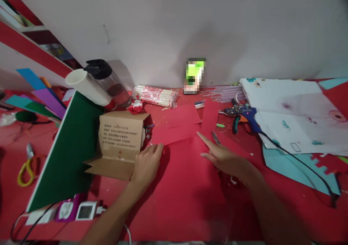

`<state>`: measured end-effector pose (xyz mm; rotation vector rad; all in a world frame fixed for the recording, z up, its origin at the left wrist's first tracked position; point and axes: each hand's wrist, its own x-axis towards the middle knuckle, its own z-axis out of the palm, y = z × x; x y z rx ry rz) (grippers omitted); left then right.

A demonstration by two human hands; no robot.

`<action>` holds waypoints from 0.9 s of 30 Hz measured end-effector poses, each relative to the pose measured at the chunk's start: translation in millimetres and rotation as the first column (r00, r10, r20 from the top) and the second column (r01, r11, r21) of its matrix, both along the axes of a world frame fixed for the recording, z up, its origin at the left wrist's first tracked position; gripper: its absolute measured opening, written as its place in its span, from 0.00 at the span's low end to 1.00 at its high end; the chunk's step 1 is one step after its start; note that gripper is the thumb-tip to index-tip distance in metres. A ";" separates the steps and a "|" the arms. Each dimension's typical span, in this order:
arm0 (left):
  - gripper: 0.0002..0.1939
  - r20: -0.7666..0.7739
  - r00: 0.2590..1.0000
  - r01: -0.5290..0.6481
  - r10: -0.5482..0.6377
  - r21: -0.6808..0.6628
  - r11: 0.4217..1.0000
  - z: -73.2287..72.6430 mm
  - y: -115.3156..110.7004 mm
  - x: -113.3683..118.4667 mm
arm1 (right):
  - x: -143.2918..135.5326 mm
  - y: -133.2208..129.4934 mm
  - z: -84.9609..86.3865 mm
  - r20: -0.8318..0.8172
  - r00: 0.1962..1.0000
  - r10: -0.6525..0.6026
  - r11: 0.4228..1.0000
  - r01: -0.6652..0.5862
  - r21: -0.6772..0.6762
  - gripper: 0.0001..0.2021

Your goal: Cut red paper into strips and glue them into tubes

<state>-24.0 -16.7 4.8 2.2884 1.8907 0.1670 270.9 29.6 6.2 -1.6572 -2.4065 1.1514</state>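
A large red paper sheet [185, 179] lies flat on the red table in front of me. My left hand [146, 163] rests on its left edge, fingers lightly curled, next to a brown cardboard box [121, 136]. My right hand [221, 156] lies flat on the sheet's upper right part, fingers stretched toward the sheet's top corner. Smaller red paper pieces [190, 116] lie just beyond the sheet. A pair of scissors [216, 138] lies partly under my right hand.
A green board [67, 147] leans at the left, with a white cup [87, 85] and a black-capped bottle [108, 80] behind it. Yellow-handled scissors [25, 167] lie far left. A blue glue gun [244, 116], its cable, floral paper [296, 111] and a bundle of sticks [156, 94] lie behind.
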 end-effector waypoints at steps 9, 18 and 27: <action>0.13 0.372 0.928 0.003 -0.005 0.006 1.000 -15.6 3.7 -2.6 | 2.7 -0.8 -13.4 0.005 0.998 -0.061 0.997 0.061 0.050 0.38; 0.11 0.593 0.795 -0.062 0.126 -0.127 0.990 -17.7 8.3 -0.1 | 8.3 6.0 -7.6 0.016 0.971 -0.240 0.967 0.237 0.095 0.47; 0.11 0.661 0.656 -0.189 0.364 -0.322 0.927 -23.9 12.4 -3.2 | 7.1 11.4 1.5 -0.157 0.951 -0.267 0.964 0.264 -0.042 0.27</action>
